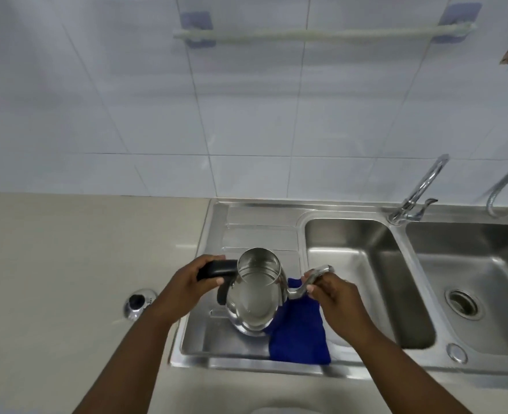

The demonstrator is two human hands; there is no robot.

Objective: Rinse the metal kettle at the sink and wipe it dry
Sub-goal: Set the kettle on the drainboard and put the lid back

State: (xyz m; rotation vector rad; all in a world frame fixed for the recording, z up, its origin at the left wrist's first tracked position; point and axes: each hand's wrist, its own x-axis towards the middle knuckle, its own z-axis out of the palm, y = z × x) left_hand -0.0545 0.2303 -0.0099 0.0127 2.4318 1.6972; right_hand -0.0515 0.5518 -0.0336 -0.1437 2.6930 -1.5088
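The shiny metal kettle point(254, 297) stands lidless on the sink's drainboard point(246, 225), its open mouth facing up. My left hand point(191, 282) grips its black handle on the left side. My right hand point(330, 297) pinches the curved metal spout on the right. A blue cloth point(299, 333) lies flat on the drainboard, partly under the kettle and below my right hand. The kettle's lid point(137, 303), metal with a black knob, rests on the beige counter to the left.
Two steel basins sit to the right: the near one point(366, 279) and the far one point(485, 282) with a drain. A chrome tap point(420, 189) rises behind them, a hose beside it. A rail point(321, 34) hangs on the tiled wall.
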